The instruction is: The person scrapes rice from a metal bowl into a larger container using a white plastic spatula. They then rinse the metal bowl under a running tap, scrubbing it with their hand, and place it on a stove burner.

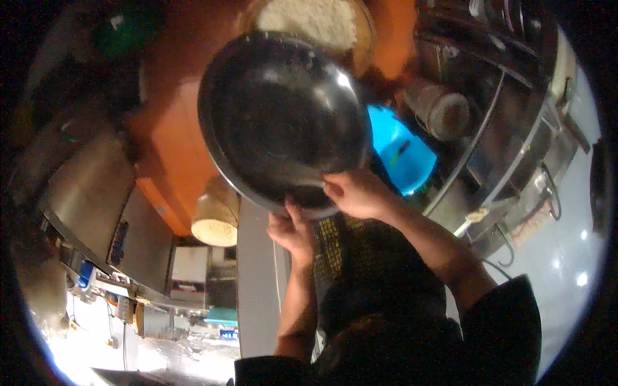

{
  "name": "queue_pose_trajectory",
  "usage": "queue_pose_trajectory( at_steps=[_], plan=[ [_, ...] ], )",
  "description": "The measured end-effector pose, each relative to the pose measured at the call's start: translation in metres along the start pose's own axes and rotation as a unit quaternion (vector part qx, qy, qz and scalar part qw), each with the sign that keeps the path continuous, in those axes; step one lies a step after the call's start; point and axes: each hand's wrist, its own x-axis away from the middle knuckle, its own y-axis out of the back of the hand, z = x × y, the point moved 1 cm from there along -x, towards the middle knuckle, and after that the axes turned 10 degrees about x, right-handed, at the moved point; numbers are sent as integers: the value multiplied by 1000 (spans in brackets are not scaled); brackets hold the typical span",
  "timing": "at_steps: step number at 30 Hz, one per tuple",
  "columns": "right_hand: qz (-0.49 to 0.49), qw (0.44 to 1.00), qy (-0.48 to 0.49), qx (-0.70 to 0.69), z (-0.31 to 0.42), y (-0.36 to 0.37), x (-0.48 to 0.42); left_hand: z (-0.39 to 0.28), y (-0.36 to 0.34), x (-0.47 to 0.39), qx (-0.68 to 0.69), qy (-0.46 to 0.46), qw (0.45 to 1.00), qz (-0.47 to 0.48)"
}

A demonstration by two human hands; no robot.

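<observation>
A large, round, dark metal bowl (285,111) is held up tilted in front of me, its shiny inside facing the camera. I see nothing lying in it. My left hand (293,230) grips the rim at the near side, one digit laid over the edge. A little to the right, my right hand (355,193) pinches the same rim, and its fingertips reach over the inner wall. Past the bowl's far edge, partly covered by it, is a round container (309,19) of white, floury or grainy stuff.
A bright blue plastic tub (408,154) with a small dark and green item lies right of the bowl. A tub with pale contents (215,231) is at left. Metal racks with hooks (504,248) and a cylindrical container (449,116) are at right; steel cabinets (91,178) stand left.
</observation>
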Motion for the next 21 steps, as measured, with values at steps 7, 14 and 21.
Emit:
queue_pose_trajectory(
  at_steps=[7, 14, 21],
  plan=[
    [-125, 987, -92, 32, -78, -22, -74, -24, -15, 1, 61, -83, 994, -28],
    [24, 993, -55, 97, -42, -3, -3, -11, -8, -4, 38, -61, 997, -18],
    [6, 994, -104, 30, -73, 9, -25, -12, -4, -8, 49, -76, 995, -28]
  ],
)
